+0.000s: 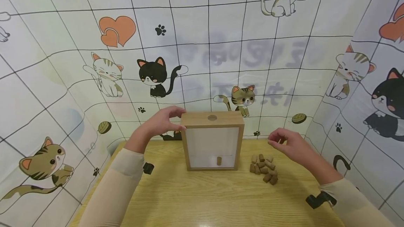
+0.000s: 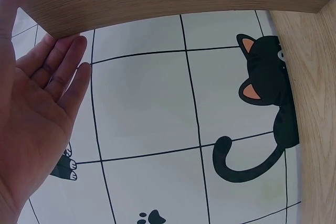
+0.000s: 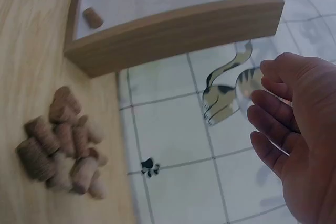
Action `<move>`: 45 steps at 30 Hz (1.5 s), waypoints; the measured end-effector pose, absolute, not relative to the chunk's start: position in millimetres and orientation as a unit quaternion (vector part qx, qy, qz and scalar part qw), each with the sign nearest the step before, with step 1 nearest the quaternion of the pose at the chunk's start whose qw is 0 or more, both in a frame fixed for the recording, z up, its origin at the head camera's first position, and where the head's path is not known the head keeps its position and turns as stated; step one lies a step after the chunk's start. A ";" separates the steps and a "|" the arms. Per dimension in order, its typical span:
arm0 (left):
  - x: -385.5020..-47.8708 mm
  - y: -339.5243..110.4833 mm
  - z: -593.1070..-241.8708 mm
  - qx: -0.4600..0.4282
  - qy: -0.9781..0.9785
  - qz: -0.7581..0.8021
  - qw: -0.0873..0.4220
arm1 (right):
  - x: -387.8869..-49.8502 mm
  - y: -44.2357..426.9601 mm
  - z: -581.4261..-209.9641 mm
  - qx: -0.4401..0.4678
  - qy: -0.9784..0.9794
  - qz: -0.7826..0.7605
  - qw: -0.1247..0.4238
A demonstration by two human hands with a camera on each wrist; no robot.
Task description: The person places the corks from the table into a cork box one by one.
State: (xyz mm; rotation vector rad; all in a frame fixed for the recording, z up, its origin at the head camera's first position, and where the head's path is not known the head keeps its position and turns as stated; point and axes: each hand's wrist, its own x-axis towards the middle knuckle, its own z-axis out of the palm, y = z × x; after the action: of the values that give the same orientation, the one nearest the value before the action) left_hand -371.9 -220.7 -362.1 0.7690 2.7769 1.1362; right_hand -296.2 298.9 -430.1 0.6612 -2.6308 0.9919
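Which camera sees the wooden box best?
The head view, because the wooden box fits in, front and top. The left wrist view catches only a wooden side; the right wrist view shows one side and part of the front, cut off above.

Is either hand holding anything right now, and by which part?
The left hand holds the wooden-framed box at its upper left end, thumb at the front edge. The right hand holds nothing.

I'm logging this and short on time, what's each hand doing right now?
Left hand: holding the pale brown, rectangular wooden box by its upper corner.
Right hand: open, fingers loosely curled, nothing visible in it.
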 end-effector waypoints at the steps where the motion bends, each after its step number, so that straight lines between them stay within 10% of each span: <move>1: -371.9 -220.8 -362.2 0.247 0.897 0.366 0.023 | -294.8 302.5 -435.6 0.223 -0.906 0.338 0.122; 45: -374.1 -221.8 -364.4 0.246 0.892 0.377 0.030 | -265.6 334.1 -575.4 0.282 -0.880 0.378 0.046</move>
State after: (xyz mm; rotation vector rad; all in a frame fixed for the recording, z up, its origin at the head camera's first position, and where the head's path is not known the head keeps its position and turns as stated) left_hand -374.1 -221.8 -364.4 0.7581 2.7520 1.1635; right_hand -265.6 334.1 -575.4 0.8619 -2.6873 1.1540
